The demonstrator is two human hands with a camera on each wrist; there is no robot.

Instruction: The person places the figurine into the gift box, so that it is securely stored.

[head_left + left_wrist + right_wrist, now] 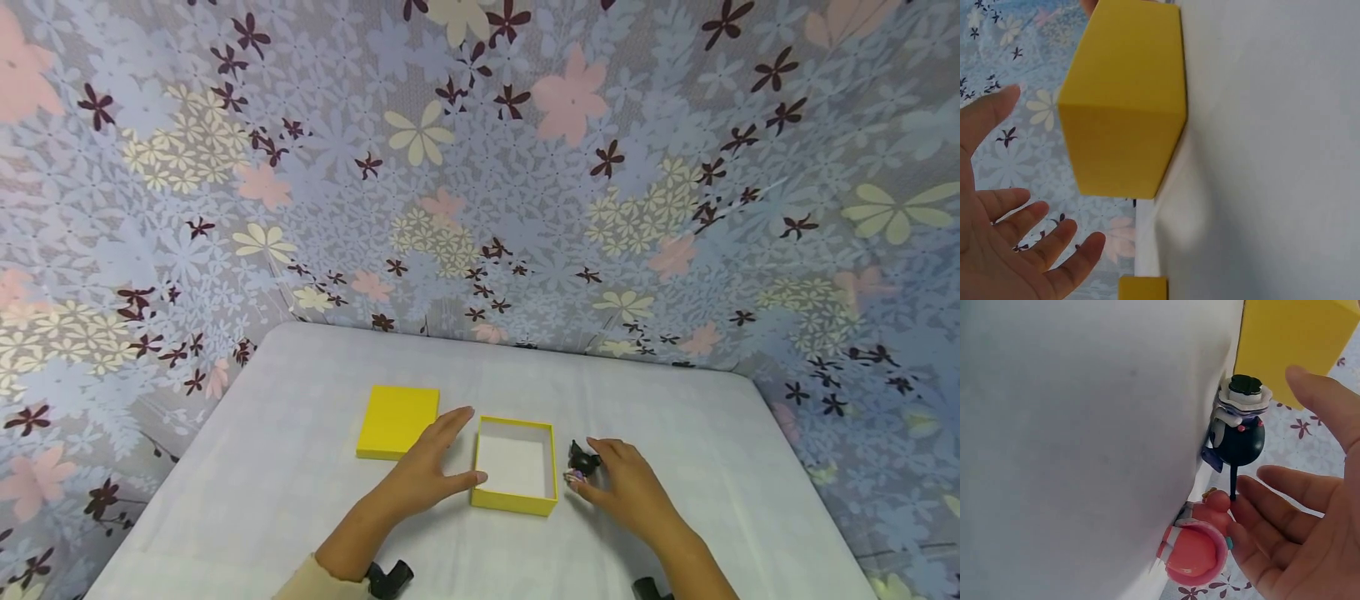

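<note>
An open yellow box (pixel 516 502) with a white inside stands in the middle of the table. My left hand (pixel 429 471) is spread at its left side, thumb near the rim; in the left wrist view its fingers are apart and hold nothing. To the right of the box my right hand (pixel 622 483) reaches around a small dark figurine (pixel 583 460). In the right wrist view this dark figurine (pixel 1238 437) has a pale ruffled collar, and a coral-pink figurine (pixel 1194 553) lies beside it. The right fingertips (pixel 1242 487) are right at both figurines, the thumb well apart.
A yellow square lid (pixel 397 421) lies left of the box, behind the left hand. A white cloth (pixel 247 467) covers the table, and flowered fabric (pixel 510 192) rises behind it. Black wrist gear (pixel 390 579) shows at the front edge.
</note>
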